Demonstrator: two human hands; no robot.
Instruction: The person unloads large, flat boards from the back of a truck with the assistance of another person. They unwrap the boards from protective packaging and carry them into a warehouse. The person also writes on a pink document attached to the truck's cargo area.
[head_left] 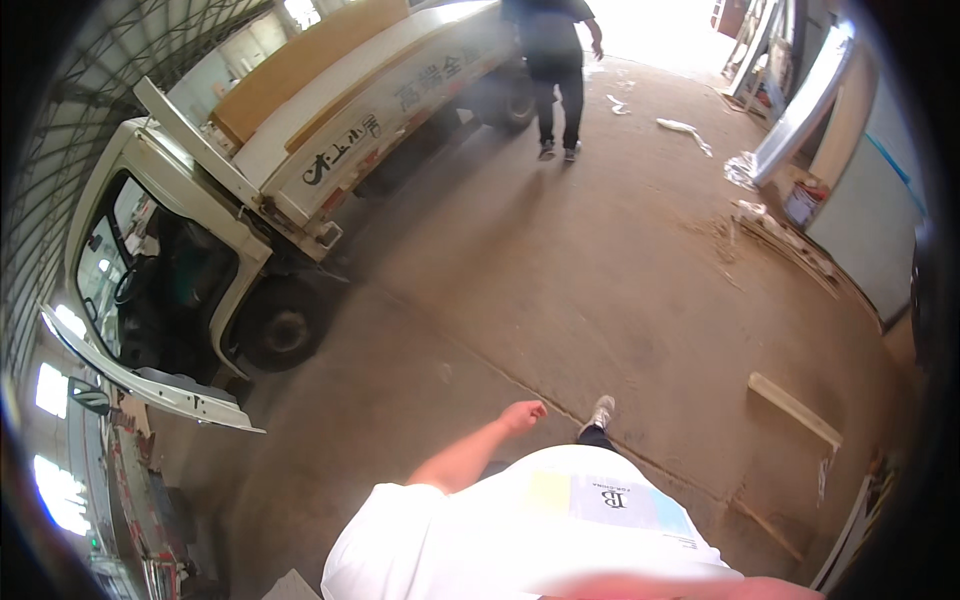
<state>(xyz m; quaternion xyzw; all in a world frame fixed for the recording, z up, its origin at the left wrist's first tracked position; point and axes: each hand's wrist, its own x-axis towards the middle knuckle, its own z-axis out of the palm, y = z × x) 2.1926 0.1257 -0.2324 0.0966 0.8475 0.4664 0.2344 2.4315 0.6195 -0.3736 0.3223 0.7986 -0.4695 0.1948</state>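
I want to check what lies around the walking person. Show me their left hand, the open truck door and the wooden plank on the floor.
left hand [524, 413]: head view, on the closed fist.
open truck door [150, 385]: head view, on the white lower panel.
wooden plank [795, 409]: head view, on its middle.

left hand [523, 413] empty, loosely closed, mid-air

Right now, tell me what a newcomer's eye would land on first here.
A white flatbed truck loaded with tan wooden boards fills the upper left, its cab door swung open. A person in dark clothes walks beside its rear at the top. Low in the middle, the wearer's empty left hand swings over the brown dusty concrete floor, near a pale wooden plank on the right.
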